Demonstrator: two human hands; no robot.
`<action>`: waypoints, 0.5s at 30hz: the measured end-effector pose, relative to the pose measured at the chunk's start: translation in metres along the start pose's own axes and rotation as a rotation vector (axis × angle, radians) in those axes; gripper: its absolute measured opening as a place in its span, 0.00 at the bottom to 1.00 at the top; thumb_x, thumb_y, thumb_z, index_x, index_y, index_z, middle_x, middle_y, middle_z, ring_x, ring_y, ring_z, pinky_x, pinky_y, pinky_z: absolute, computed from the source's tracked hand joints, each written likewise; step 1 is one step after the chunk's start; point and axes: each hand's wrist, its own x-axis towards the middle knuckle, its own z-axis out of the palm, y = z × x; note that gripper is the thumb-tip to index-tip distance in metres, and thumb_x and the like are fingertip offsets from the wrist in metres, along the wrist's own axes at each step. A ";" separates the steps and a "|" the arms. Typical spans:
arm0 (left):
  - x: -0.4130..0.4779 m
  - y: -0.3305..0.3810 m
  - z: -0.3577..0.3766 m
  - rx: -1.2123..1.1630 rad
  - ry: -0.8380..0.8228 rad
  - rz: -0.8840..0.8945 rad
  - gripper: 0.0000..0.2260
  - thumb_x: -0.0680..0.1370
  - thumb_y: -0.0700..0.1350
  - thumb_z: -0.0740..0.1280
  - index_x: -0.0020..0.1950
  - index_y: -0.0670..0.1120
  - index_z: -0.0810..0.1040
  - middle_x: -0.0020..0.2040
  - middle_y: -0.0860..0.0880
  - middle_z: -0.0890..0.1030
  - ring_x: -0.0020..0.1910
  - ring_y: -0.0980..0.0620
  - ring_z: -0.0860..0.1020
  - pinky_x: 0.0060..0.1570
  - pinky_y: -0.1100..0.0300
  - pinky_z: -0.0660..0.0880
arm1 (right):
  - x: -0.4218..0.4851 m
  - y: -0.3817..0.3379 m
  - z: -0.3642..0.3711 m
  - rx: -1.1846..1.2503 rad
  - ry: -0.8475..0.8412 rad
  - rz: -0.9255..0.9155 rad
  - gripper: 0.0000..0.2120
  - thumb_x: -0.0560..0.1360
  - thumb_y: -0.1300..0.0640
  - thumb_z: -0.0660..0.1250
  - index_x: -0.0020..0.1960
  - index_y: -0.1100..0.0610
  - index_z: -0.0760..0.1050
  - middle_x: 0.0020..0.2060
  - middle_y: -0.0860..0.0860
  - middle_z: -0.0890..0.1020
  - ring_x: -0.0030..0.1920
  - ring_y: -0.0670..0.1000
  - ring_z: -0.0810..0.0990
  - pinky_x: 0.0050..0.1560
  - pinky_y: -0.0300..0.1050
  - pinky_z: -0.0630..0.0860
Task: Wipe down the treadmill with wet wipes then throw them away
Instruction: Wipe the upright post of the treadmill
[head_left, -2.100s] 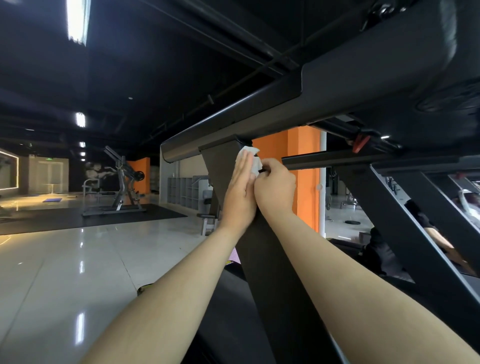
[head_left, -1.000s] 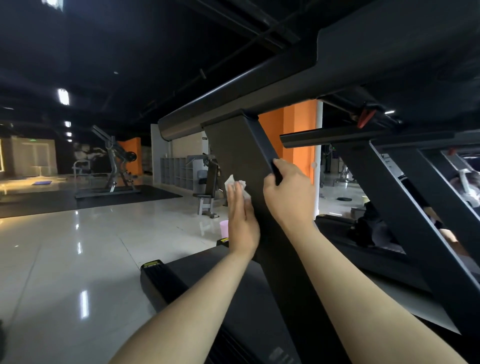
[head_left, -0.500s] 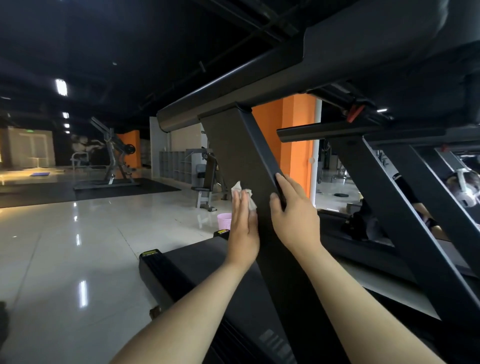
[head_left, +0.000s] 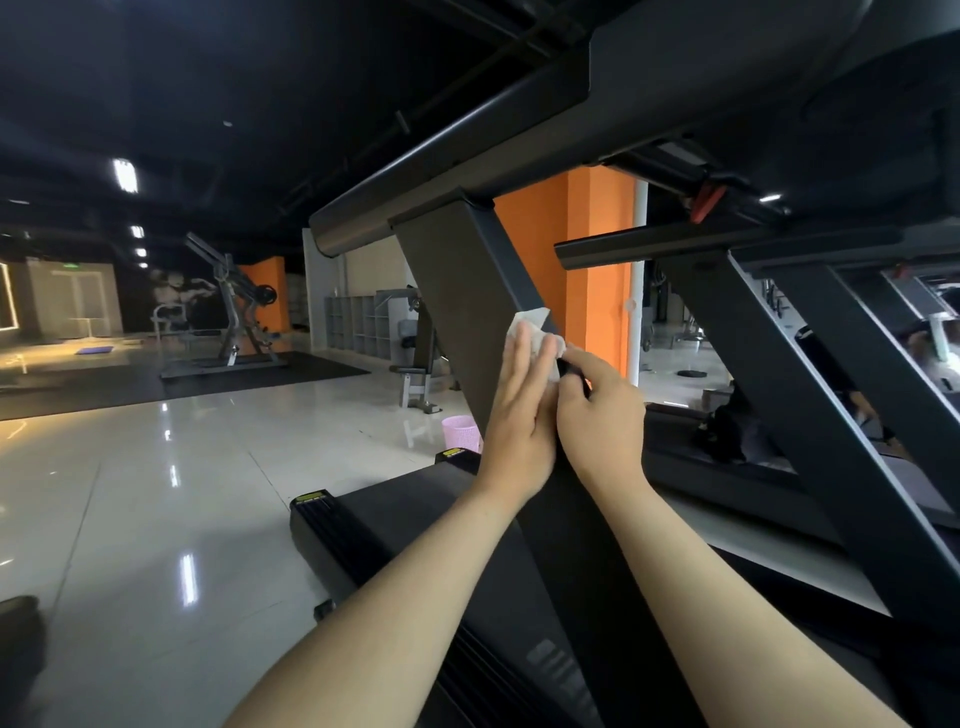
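Plainly the wet wipe (head_left: 531, 326) is a soft, limp, damp sheet, white and crumpled, and it looks almost weightless. It will likely fold and bunch under any push, so it should handle best spread flat beneath the fingers rather than dragged by a corner. It lies against the slanted upright (head_left: 457, 270) of the treadmill (head_left: 405, 525), about midway up, below the rounded handrail (head_left: 415, 200). The left hand (head_left: 519, 415) presses it there, fingers straight and together, palm to the post. The right hand (head_left: 602, 415) is curled, thumb and forefinger seeming to pinch the wipe's bunched end at the post's right edge, though the exact grip is hard to read. The upright is a broad, flat, matt dark slab with a bevelled edge. It looks stiff and fixed, so it should bear firm pressure. Beyond it, on the glossy tiled floor (head_left: 156, 493), stands a small pink lattice basket (head_left: 460, 434), a likely bin for the used wipe.
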 end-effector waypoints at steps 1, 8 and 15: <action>-0.004 -0.002 0.002 -0.023 0.011 -0.009 0.25 0.86 0.47 0.57 0.81 0.64 0.55 0.83 0.61 0.45 0.81 0.58 0.43 0.80 0.44 0.50 | 0.001 0.002 0.000 0.004 0.011 0.023 0.18 0.80 0.64 0.59 0.63 0.53 0.81 0.54 0.42 0.83 0.49 0.32 0.77 0.52 0.22 0.68; -0.061 -0.017 0.007 -0.156 0.112 -0.370 0.21 0.88 0.46 0.52 0.76 0.67 0.54 0.77 0.73 0.47 0.77 0.71 0.42 0.81 0.55 0.43 | 0.002 0.008 0.006 -0.013 0.025 0.031 0.17 0.79 0.62 0.60 0.64 0.54 0.81 0.62 0.48 0.82 0.64 0.49 0.79 0.69 0.46 0.73; -0.065 0.006 0.026 -0.148 0.115 -0.330 0.22 0.87 0.48 0.54 0.79 0.65 0.55 0.81 0.65 0.45 0.78 0.68 0.40 0.81 0.53 0.42 | 0.001 0.014 -0.002 0.049 -0.016 0.045 0.17 0.78 0.65 0.62 0.63 0.55 0.81 0.60 0.48 0.83 0.62 0.46 0.79 0.67 0.46 0.74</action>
